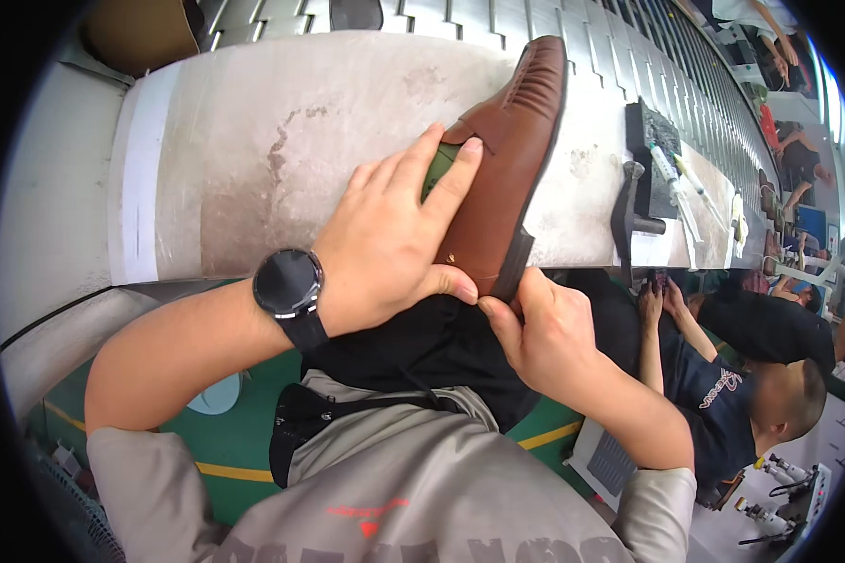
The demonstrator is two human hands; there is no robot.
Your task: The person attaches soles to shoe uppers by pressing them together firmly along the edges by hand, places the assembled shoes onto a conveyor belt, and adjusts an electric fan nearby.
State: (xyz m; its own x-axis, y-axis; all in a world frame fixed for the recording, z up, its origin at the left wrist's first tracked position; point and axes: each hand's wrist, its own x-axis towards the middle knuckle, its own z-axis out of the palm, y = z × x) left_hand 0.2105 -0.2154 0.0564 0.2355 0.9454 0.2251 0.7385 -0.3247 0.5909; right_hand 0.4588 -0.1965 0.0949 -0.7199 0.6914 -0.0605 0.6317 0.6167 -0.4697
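Head view: brown leather shoe lies on its side at the near edge of the grey workbench, toe toward the far edge beside the conveyor slats, heel overhanging toward the person. This position puts the heel within reach of both hands while the bench carries the weight.

Left hand, wearing a black wristwatch, lies flat over the shoe's opening. Its fingers are spread across the upper and a green insert showing inside, and the thumb is closed under the heel side. The hand is clamped on the shoe, pressing it down, apparently to stop it sliding.

Right hand comes up from below the near edge. Thumb and fingers pinch the dark heel block at its lower corner; this closed grip appears to steady or work the heel.

Toward the right end of the bench lie a black tool and white tubes. Another person sits below the right edge.
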